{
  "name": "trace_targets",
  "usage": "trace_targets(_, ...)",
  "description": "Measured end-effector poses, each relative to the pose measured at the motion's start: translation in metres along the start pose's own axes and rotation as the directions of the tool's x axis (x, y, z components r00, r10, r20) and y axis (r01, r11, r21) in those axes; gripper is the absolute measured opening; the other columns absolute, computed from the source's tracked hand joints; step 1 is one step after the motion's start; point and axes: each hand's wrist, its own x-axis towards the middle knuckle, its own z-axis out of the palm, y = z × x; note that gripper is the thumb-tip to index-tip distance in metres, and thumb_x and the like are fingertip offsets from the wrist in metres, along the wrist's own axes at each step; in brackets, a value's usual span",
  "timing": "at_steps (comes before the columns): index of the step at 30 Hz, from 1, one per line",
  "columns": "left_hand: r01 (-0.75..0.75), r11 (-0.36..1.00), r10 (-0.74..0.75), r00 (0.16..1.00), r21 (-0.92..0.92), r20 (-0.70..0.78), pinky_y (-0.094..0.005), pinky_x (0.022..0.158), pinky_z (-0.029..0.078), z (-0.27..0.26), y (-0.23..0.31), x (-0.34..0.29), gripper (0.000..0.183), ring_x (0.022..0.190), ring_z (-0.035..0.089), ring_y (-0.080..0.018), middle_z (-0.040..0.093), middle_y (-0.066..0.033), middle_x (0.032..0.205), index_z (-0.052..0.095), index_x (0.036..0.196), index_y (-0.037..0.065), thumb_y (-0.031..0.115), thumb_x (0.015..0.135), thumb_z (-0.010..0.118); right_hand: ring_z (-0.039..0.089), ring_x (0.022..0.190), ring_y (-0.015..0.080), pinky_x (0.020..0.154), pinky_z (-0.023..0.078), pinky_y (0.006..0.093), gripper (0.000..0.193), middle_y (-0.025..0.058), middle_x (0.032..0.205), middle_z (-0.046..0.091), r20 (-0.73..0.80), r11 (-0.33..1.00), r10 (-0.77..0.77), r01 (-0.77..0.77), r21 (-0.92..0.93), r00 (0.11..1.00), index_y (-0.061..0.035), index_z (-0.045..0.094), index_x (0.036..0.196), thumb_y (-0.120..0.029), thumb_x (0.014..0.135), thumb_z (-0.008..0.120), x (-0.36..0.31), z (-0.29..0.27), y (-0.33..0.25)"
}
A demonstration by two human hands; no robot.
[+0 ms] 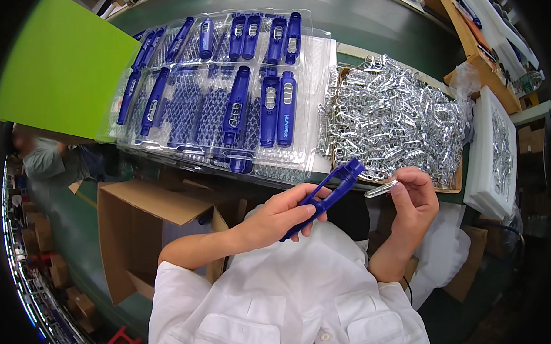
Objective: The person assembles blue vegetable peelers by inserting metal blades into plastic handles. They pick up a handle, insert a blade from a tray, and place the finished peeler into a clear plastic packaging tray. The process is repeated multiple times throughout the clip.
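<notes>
My left hand (281, 216) is closed round a blue plastic tube-shaped housing (342, 180), which slants up to the right and has a long opening along its side. A small shiny metal clip (380, 189) is pinched between the thumb and fingers of my right hand (415, 197), just right of the housing's upper end and apart from it. Beyond my hands lies a clear plastic tray (188, 108) with several blue housings (235, 106) in its pockets, some with silvery parts set in them. Right of it, a heap of metal clips (401, 116) fills a shallow brown box (453, 184).
A bright green panel (65, 64) stands left of the tray. Below the table edge, an open cardboard box (123, 238) is at my left. A white foam block (488, 158) stands right of the clip heap. Another person (47, 159) is at the far left.
</notes>
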Motion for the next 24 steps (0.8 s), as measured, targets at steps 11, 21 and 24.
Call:
trace_targets(11,0.020,0.999,-0.019,0.999,0.040,-0.035,-0.0240,0.061,0.050,0.002,-0.007,0.005,0.027,0.068,0.059,-0.0079,0.067,-0.0071,0.096,0.053,0.133,0.001,0.009,0.108,0.049,0.063,0.107,0.0222,0.097,0.050,0.0351,0.015,0.0171,0.118,0.065,0.046,0.986,-0.093,0.099,-0.136,0.995,0.0019,0.067,0.091,0.010,0.080,0.073,0.006,0.008,-0.005)
trace_targets(21,0.037,0.996,-0.027,0.993,0.085,-0.119,-0.0228,0.060,0.049,0.008,-0.001,0.014,0.024,0.068,0.059,-0.0058,0.068,-0.0028,0.092,0.057,0.129,0.003,0.010,0.106,0.051,0.065,0.114,0.0286,0.104,0.050,0.0415,0.013,0.0217,0.125,0.066,0.048,0.980,-0.088,0.095,-0.176,0.995,0.0020,0.067,0.086,0.010,0.078,0.073,0.009,0.013,-0.003)
trace_targets(24,0.026,0.995,-0.014,0.993,0.099,-0.120,-0.0220,0.059,0.048,0.011,-0.005,0.016,0.028,0.068,0.059,-0.0055,0.069,-0.0040,0.094,0.055,0.133,0.002,0.007,0.106,0.050,0.066,0.113,0.0279,0.102,0.051,0.0399,0.014,0.0204,0.125,0.066,0.131,0.955,-0.140,0.169,-0.243,0.981,0.0015,0.068,0.087,0.009,0.078,0.075,0.010,0.016,-0.002)
